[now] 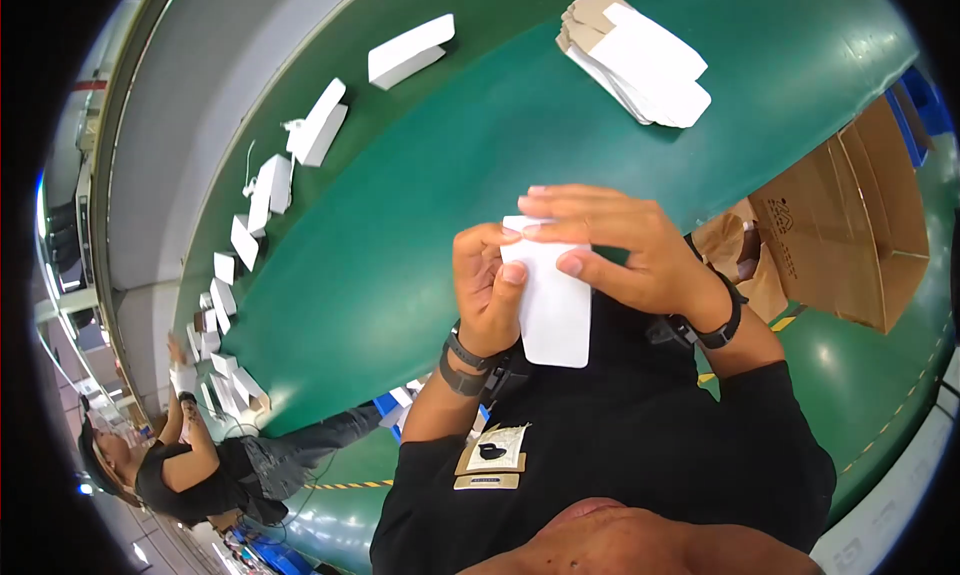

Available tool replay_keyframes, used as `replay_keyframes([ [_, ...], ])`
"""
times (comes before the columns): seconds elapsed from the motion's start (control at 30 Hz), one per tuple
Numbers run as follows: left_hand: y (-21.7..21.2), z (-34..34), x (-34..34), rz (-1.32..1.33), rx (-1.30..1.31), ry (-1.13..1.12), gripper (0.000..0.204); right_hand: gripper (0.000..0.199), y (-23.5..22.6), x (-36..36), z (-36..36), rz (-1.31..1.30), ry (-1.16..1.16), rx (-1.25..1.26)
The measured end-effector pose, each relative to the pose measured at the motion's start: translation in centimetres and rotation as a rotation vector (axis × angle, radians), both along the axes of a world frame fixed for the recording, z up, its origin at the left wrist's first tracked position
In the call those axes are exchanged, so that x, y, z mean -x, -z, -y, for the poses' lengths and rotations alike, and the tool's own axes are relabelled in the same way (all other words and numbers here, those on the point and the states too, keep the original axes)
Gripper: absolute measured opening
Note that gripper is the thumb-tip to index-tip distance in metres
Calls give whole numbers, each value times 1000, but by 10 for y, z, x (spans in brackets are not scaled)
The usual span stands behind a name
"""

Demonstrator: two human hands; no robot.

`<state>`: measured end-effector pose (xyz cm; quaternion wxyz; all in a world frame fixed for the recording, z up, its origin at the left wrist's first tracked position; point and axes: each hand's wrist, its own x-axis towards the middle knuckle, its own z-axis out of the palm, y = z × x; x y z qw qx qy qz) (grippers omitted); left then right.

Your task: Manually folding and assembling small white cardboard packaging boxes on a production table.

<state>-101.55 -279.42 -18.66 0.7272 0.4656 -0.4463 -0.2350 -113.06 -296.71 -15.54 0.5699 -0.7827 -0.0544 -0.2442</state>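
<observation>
A small white carton [556, 315] is held between my two hands in front of my chest, with its long side toward me. My left hand [484, 287] grips its left edge, thumb on the front face and fingers curled behind. My right hand [630, 247] reaches across the carton's upper end, its thumb resting on the right edge and its fingers over the top. The fingertips hide part of that upper end, so I cannot tell whether its flap is closed.
A stack of flat white cartons [645, 60] lies at the far right of the green table [400, 235]. Several standing white boxes [408, 53] line the table's far left edge. A brown cardboard box [840, 225] stands at right. Another person [190, 465] works at the left end.
</observation>
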Motion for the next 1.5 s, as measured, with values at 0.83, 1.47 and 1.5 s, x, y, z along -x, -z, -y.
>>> replay_keyframes([
  [0.83, -3, 171, -82, -444, -215, -117, 69, 56, 26, 17, 153, -274, 995, 558],
  [1.47, -15, 38, 32, -361, -79, 354, 108, 46, -62, 57, 17, -60, 472, 375],
  [1.5, -8, 26, 31, -365, -80, 350, 108, 44, -81, 61, 27, -240, 326, 275],
])
